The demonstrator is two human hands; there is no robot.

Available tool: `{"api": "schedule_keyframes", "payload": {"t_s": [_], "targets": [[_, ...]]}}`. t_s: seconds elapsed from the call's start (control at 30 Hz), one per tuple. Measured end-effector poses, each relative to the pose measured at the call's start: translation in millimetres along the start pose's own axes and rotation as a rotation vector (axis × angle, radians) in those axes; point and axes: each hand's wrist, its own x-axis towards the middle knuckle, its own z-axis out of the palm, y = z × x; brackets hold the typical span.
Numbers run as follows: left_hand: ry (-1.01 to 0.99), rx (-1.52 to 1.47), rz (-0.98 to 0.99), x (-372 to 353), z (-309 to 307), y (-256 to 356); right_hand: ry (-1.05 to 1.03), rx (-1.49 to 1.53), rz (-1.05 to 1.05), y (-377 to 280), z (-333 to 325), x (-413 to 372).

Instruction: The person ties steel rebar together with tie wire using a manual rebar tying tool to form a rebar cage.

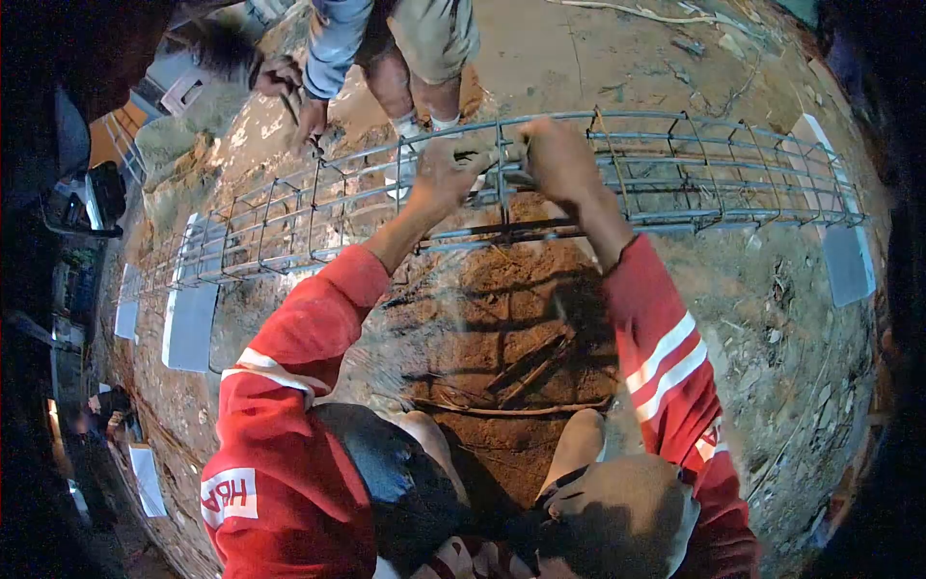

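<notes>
A long steel rebar cage (694, 174) lies across the dirt ground, made of lengthwise bars and square stirrups. My left hand (446, 174) grips the top of the cage at a stirrup near the middle. My right hand (558, 154) is closed around the same top bar just to the right, close to my left. Both arms wear red sleeves with white stripes. What lies between my fingers, other than the bar, is hidden.
A second person (395, 48) crouches behind the cage, hands (311, 116) on it at the left with a tool. White slabs (190, 323) support the cage at left and right (847, 261). Loose sticks and wire lie on the reddish soil (511, 367) below.
</notes>
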Motion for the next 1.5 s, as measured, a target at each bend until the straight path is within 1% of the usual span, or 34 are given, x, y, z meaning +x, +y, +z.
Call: {"api": "schedule_keyframes", "payload": {"t_s": [0.03,0.1,0.13,0.17,0.2,0.23,0.27,0.33,0.37,0.4,0.43,0.5,0.53,0.57,0.63,0.67,0.7,0.77,0.8,0.87,0.9,0.97,1.0,1.07,1.1,1.17,1.2,1.27,1.3,1.37,1.4,1.43,1.47,1.5], "targets": [[-0.002,0.002,-0.003,-2,0,-1,-0.023,-0.026,0.004,17,11,10],[-0.123,-0.131,0.019,-4,2,-6,-0.046,-0.053,0.001,20,13,15],[-0.110,-0.066,0.061,-1,1,-10,-0.074,-0.085,0.040,13,3,12],[-0.106,-0.068,0.059,2,4,-14,-0.105,-0.119,0.079,6,-6,10],[-0.068,-0.101,0.012,4,7,-13,-0.179,-0.057,0.125,2,-13,10],[-0.030,-0.135,-0.034,6,9,-14,-0.183,-0.060,0.122,9,4,6],[-0.028,-0.141,-0.036,8,11,-16,-0.123,0.038,0.061,20,29,-1],[0.042,-0.036,-0.246,16,15,-18,-0.068,0.127,0.002,14,31,-20],[0.077,0.015,-0.351,19,16,-19,-0.028,0.387,-0.077,4,27,-46],[0.075,0.022,-0.211,21,17,-26,-0.009,0.515,-0.116,-5,28,-63],[0.078,0.013,-0.216,25,16,-25,0.005,0.642,-0.158,-14,29,-79],[-0.124,0.205,-0.461,40,12,-24,0.135,0.567,-0.183,-10,49,-93],[-0.217,0.206,-0.389,47,8,-30,0.186,0.533,-0.203,-5,54,-93],[-0.217,0.201,-0.394,50,11,-34,0.236,0.497,-0.221,0,58,-94],[-0.229,0.330,-0.472,55,21,-58,0.300,0.313,-0.300,-8,50,-98],[-0.210,0.215,-0.412,54,22,-73,0.324,0.252,-0.326,-15,44,-99],[-0.208,0.218,-0.414,53,20,-73,0.158,0.192,-0.238,-28,30,-97],[-0.297,0.197,-0.403,50,16,-64,-0.006,0.133,-0.153,-41,23,-96],[-0.298,0.199,-0.404,46,13,-52,0.056,0.008,-0.173,-43,24,-97],[-0.199,0.107,-0.504,37,4,-23,0.121,-0.118,-0.191,-51,18,-97],[-0.201,0.109,-0.504,35,7,-27,0.071,-0.116,-0.180,-57,9,-96],[-0.060,0.134,-0.386,30,12,-34,0.023,-0.111,-0.170,-49,17,-99],[-0.061,0.138,-0.385,27,12,-31,0.156,0.307,-0.199,-29,40,-104],[-0.115,-0.126,-0.294,21,9,-23,0.291,0.729,-0.222,-15,38,-92],[-0.119,-0.122,-0.294,20,10,-22,0.144,0.367,-0.166,-20,8,-75],[-0.024,-0.127,-0.054,17,14,-22,-0.092,-0.071,0.091,-32,-32,-36],[-0.030,-0.121,-0.049,16,15,-22,-0.175,-0.148,0.285,-36,-39,-15],[0.000,-0.117,0.144,14,16,-24,-0.042,-0.143,0.198,-7,-21,0],[-0.002,-0.114,0.150,13,14,-17,-0.036,-0.142,0.200,4,-7,7],[-0.074,-0.163,-0.077,10,10,0,0.106,-0.221,0.130,23,17,17],[-0.043,-0.165,-0.055,12,12,-1,0.104,-0.219,0.128,30,22,23],[-0.044,-0.166,-0.057,16,16,-12,-0.070,-0.209,0.066,36,26,27],[-0.040,-0.157,-0.214,21,23,-25,-0.247,-0.197,0.008,43,29,30],[-0.040,-0.155,-0.292,22,25,-23,-0.252,-0.199,0.014,47,34,34]]}}
